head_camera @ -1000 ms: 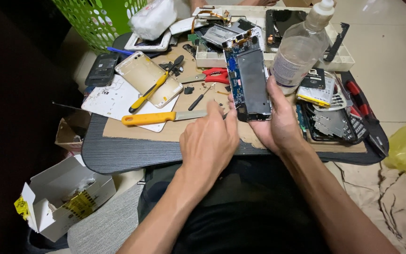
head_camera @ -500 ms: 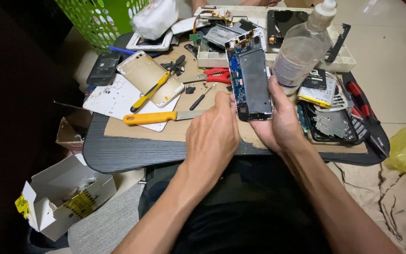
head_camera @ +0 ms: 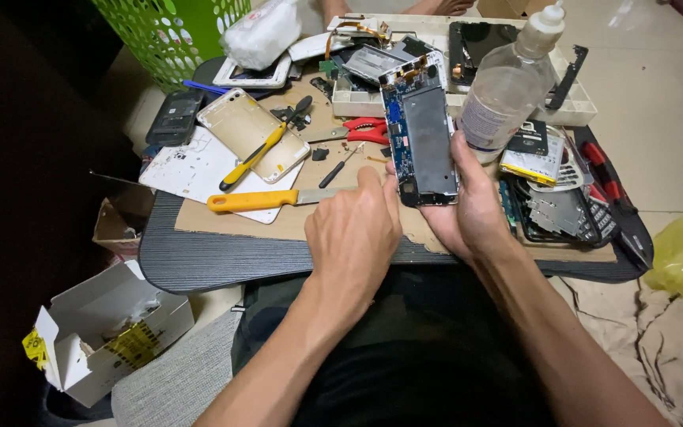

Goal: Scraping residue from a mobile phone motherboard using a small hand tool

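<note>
— What is the place like?
— A dark desk [head_camera: 199, 261] sits low over a pale tile floor [head_camera: 673, 103], covered with tools and phone parts.

— And the phone?
— The opened phone [head_camera: 422, 130] shows blue boards and grey metal. The right hand [head_camera: 472, 209] wraps around it above the desk; the left hand [head_camera: 353, 233] pinches its bottom corner.

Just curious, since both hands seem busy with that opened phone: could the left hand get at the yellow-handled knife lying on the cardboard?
Probably yes. The left hand sits beside the yellow-handled knife, whose blade tip lies near its fingers, with nothing between them.
</note>
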